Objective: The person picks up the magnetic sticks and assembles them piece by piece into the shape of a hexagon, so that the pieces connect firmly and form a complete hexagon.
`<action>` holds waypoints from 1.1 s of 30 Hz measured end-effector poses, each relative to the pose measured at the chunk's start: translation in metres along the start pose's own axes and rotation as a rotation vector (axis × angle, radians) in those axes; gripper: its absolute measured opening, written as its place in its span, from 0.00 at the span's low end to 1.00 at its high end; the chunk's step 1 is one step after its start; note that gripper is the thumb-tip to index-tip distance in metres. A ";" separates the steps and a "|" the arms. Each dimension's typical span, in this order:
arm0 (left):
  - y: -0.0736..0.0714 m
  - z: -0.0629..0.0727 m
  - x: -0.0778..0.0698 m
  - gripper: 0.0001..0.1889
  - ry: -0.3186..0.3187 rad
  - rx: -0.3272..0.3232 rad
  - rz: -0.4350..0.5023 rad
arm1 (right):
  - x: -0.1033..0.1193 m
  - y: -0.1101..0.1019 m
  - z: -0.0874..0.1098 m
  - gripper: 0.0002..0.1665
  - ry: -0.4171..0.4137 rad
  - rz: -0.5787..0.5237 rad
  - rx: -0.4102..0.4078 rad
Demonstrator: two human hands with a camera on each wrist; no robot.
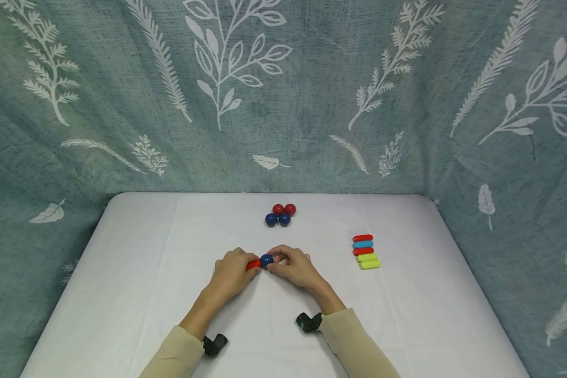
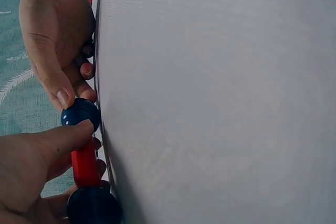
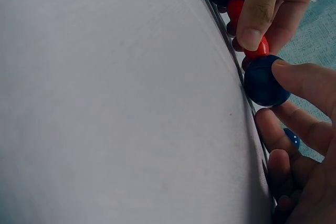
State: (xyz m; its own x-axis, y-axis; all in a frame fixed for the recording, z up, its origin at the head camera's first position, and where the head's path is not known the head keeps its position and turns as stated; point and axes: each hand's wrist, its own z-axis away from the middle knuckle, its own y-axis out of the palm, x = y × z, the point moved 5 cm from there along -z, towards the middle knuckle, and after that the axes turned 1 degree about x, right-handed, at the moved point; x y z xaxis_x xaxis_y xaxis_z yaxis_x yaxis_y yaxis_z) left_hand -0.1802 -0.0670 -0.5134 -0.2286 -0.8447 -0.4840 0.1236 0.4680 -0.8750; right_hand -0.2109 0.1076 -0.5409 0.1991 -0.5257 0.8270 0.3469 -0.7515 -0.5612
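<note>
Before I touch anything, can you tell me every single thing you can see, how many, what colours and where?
table: 1, white, under everything
curtain: 1, teal with white leaves, behind
far red balls: 2, red, far middle
far blue balls: 2, dark blue, just nearer
loose sticks: 5; 2 red, 1 light blue, 2 yellow-green; right side
held stick: 1, red, between the held balls
held balls: 2, dark blue, one at each stick end
wrist devices: 2, black, one per wrist
sleeves: 2, beige, near edge
left hand: 1, bare, pinching the held stick
right hand: 1, bare, pinching one held ball
</note>
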 end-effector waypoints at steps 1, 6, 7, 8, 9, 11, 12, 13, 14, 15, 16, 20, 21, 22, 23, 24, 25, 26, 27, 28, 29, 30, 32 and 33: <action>-0.001 0.000 0.000 0.12 0.001 0.000 0.000 | 0.000 0.000 0.000 0.16 -0.003 0.000 0.000; -0.001 -0.002 0.001 0.13 0.001 0.006 0.012 | 0.002 -0.002 0.002 0.17 0.012 -0.012 0.016; -0.001 -0.002 0.002 0.13 0.000 0.007 0.016 | 0.003 -0.004 0.003 0.18 0.018 -0.020 0.019; 0.000 -0.003 0.002 0.13 -0.001 0.009 0.022 | 0.004 -0.006 0.004 0.18 0.027 -0.023 0.023; 0.000 -0.003 0.003 0.13 -0.005 0.012 0.026 | 0.004 -0.007 0.006 0.18 0.035 -0.026 0.024; 0.001 -0.002 0.004 0.13 -0.010 0.014 0.036 | 0.005 -0.012 0.011 0.18 0.046 -0.029 0.021; 0.001 -0.002 0.004 0.13 -0.011 0.014 0.040 | 0.006 -0.015 0.013 0.18 0.047 -0.025 0.018; 0.001 -0.002 0.004 0.13 -0.014 0.016 0.043 | 0.006 -0.017 0.017 0.18 0.049 -0.019 0.014; 0.002 -0.002 0.005 0.13 -0.018 0.018 0.046 | 0.006 -0.019 0.020 0.17 0.052 -0.013 0.011; 0.002 -0.002 0.005 0.13 -0.022 0.020 0.047 | 0.006 -0.022 0.024 0.17 0.053 -0.008 0.007; 0.002 -0.002 0.005 0.13 -0.024 0.021 0.049 | 0.007 -0.024 0.029 0.17 0.055 -0.006 0.002; 0.003 -0.003 0.006 0.14 -0.025 0.021 0.057 | 0.007 -0.038 0.046 0.17 0.064 0.013 -0.033; 0.003 -0.003 0.007 0.14 -0.024 0.021 0.061 | 0.007 -0.041 0.051 0.17 0.066 0.017 -0.046; 0.004 -0.003 0.007 0.14 -0.023 0.020 0.066 | 0.006 -0.045 0.055 0.17 0.067 0.021 -0.061; 0.004 -0.003 0.007 0.14 -0.023 0.022 0.071 | 0.005 -0.049 0.060 0.17 0.066 0.028 -0.077; 0.004 -0.003 0.008 0.14 -0.025 0.023 0.074 | 0.004 -0.053 0.064 0.17 0.064 0.033 -0.093; 0.005 -0.003 0.008 0.14 -0.025 0.022 0.078 | 0.002 -0.057 0.069 0.17 0.064 0.035 -0.109; 0.005 -0.003 0.009 0.14 -0.025 0.022 0.080 | 0.001 -0.061 0.073 0.17 0.062 0.037 -0.126; 0.005 -0.003 0.009 0.14 -0.024 0.022 0.082 | -0.001 -0.066 0.077 0.17 0.061 0.038 -0.143; 0.005 -0.003 0.009 0.14 -0.023 0.022 0.083 | -0.002 -0.070 0.081 0.16 0.059 0.040 -0.158; 0.005 -0.003 0.009 0.14 -0.022 0.022 0.083 | -0.004 -0.074 0.086 0.16 0.060 0.041 -0.174; 0.005 -0.003 0.009 0.14 -0.020 0.022 0.083 | -0.006 -0.078 0.089 0.16 0.061 0.040 -0.188; 0.005 -0.003 0.009 0.14 -0.019 0.022 0.084 | -0.011 -0.085 0.097 0.16 0.073 0.039 -0.213; 0.005 -0.003 0.009 0.14 -0.020 0.023 0.085 | -0.014 -0.088 0.100 0.16 0.083 0.042 -0.224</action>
State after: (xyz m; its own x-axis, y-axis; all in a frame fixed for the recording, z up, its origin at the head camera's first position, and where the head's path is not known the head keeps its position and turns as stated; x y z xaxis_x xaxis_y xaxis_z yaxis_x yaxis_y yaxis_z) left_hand -0.1844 -0.0714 -0.5223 -0.1972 -0.8073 -0.5562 0.1638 0.5322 -0.8306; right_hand -0.1524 0.2211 -0.4995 0.1300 -0.5822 0.8026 0.1258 -0.7932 -0.5958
